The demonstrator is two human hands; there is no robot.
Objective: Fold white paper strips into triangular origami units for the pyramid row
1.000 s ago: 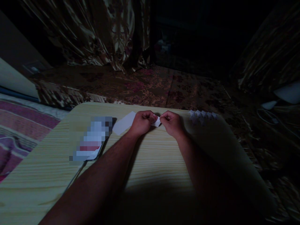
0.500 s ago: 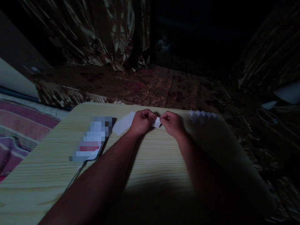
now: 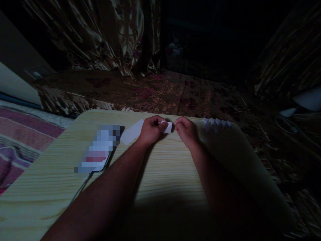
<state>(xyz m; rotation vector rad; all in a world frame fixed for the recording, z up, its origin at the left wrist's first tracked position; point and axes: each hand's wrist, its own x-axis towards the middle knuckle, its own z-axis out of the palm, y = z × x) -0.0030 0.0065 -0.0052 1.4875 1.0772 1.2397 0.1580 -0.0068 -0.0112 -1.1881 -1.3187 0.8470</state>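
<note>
Left hand [image 3: 152, 129]: grasping, thumb pressed over bent fingers, clamped on one end of a small folded paper [image 3: 169, 128].
Right hand [image 3: 185, 130]: off the paper now! Touching that free end half a second ago, now just beside it, with a narrow gap opened up. Thumb and curled fingers bunched tight together, clenched on nothing visible.
Folded paper: poking out rightward from the left pinch, near the far edge of the table [image 3: 163, 167], between both hands. Sitting squarer than a moment ago, with a crease line faintly showing. Whether touching the wood, cannot tell.
Upshot for the piece: down to a single hold, judging by that gap; apparently steadied by the left pinch alone, freed of any pull from the right.
Plain white strip [image 3: 132, 132]: lying flat, running in behind the left hand, unmoved.
White pointed shapes [image 3: 217, 123]: lined up at the far edge, right of the right hand, well apart from it. Dimmer ones just in front, too dark to make out.
Blurred device [image 3: 99, 150]: resting left of the strip, trailing a cable [image 3: 79, 190] toward the near side.
</note>
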